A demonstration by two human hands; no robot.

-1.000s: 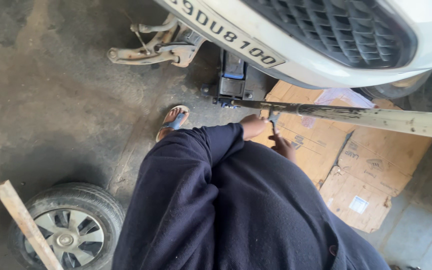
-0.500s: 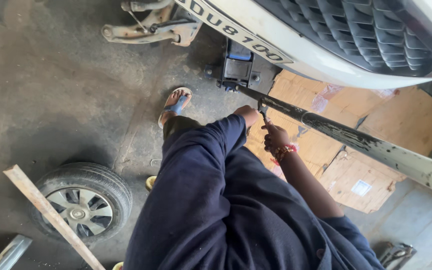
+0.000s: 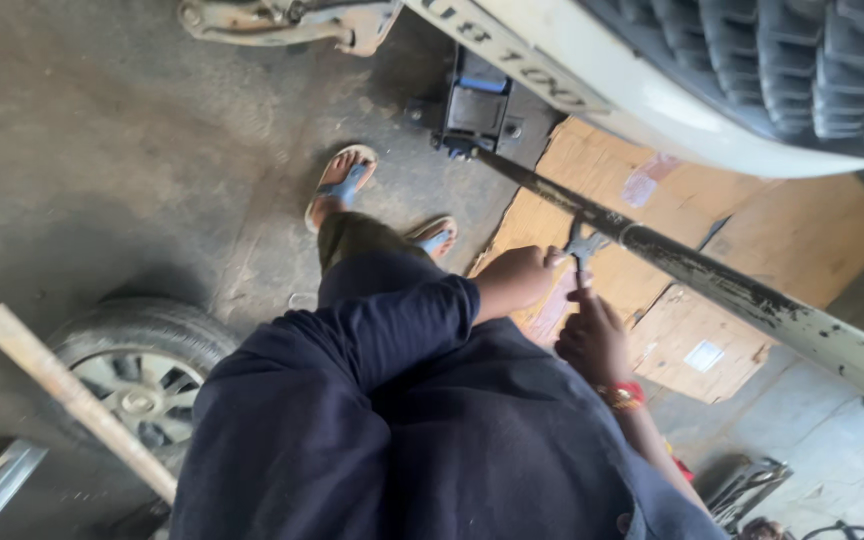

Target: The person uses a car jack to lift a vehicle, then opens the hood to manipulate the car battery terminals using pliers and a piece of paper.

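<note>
Steel, small: dark wrench-like tool (image 3: 582, 245) sitting right at the long metal bar (image 3: 712, 285), about mid-span, where the bar crosses the flattened cardboard (image 3: 752, 220). Left hand (image 3: 517, 278) clenched, knuckles up, just beside the tool and seemingly gripping its near end or the bar; exact contact hidden by the fist. Right hand (image 3: 592, 340) below it, fingers curled, index stretched up to touch the tool's shank; red band at the wrist. Bar painted dark and chipped at the near stretch, paler toward lower right, running diagonally from the floor jack (image 3: 482, 105) under the white car bumper (image 3: 652, 100). Sandalled feet (image 3: 347, 185) planted on concrete between jack and a loose wheel (image 3: 142, 370) lying flat at left, with a wooden batten (image 3: 72, 400) across it. Detached metal suspension-type part (image 3: 292, 20) on the floor at top. Risk, as a judgement: tool bite looks shallow and both hands crowd one small spot, so a slip off the fastener would likely drive knuckles into the bar edge; any sideways load on the bar could also disturb the jack, with the bumper directly above. Cardboard could slide underfoot on smooth concrete. Open sandals give no toe protection if bar or tool drops. Containers: none proper in view; only unfolded cardboard boxes used as a mat, nothing inside them. Dark tool clutter (image 3: 752, 485) at lower right too blurred to identify.
</note>
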